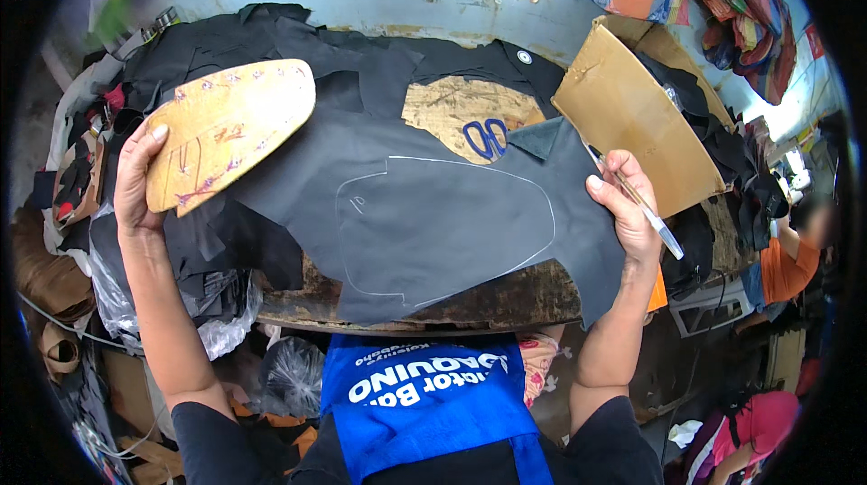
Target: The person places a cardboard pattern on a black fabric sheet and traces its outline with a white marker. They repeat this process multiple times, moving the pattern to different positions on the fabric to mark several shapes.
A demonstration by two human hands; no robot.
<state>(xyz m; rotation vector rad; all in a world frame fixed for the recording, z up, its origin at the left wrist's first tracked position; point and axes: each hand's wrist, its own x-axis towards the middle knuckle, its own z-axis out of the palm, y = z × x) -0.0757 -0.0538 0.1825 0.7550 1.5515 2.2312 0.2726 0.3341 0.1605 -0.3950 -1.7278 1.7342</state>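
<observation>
My left hand [143,171] grips a tan shoe-upper pattern [237,128] by its squared end, holding it raised over the left of the bench. Pen marks show on the pattern's face. Between my hands lies a black leather piece [452,223], with a rounded outline drawn on it in thin silvery lines. My right hand [627,205] is closed around a slim pen [652,221] with a clear barrel, near the right edge of the leather. Blue-handled scissors [485,138] rest on bare wood just beyond the leather, their blades partly hidden.
An open cardboard box [637,115] holding dark scraps stands at the right. More black leather [262,51] is heaped along the far side. The worn wooden bench [506,295] ends close to my blue apron [424,404]. Other people [787,264] are at the far right.
</observation>
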